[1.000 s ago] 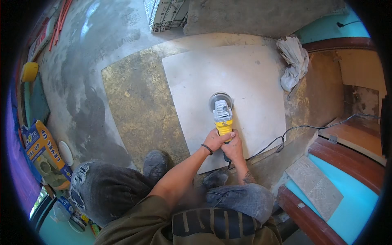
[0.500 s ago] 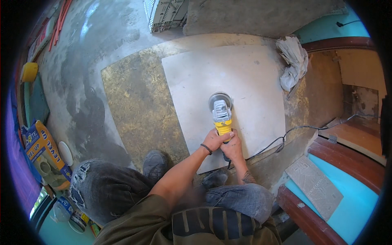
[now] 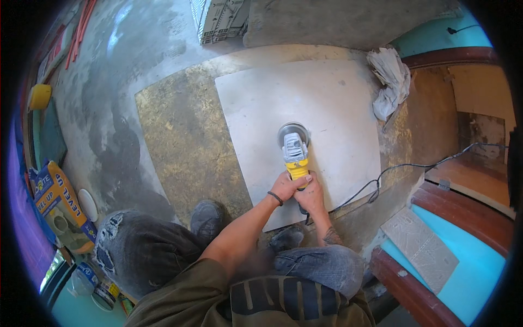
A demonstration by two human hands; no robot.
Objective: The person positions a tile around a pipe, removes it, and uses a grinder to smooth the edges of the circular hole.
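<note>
A yellow and grey angle grinder point(image 3: 296, 155) points away from me, its round disc point(image 3: 289, 131) over a large pale tile point(image 3: 338, 103). Whether the disc touches the surface I cannot tell. My left hand point(image 3: 285, 186) is wrapped round the yellow body, a dark band on its wrist. My right hand point(image 3: 312, 196) grips the same handle just to the right and nearer me, with its thumb beside the left one. A black cord point(image 3: 354, 197) leaves the grinder's rear end toward the right. The tile lies on a worn, yellowish-brown board point(image 3: 188, 131).
On the right are a crumpled whitish bag point(image 3: 389, 82), a wooden cabinet point(image 3: 436, 109) and a grey ridged tile piece point(image 3: 419, 248) on a turquoise surface. Boxes point(image 3: 218, 19) stand at the back. A yellow and blue sack point(image 3: 64, 207) and a white lid point(image 3: 87, 205) lie left.
The cord's far stretch on the right has shifted upward slightly. Both hands and the grinder stay in nearly the same place over the tile.
</note>
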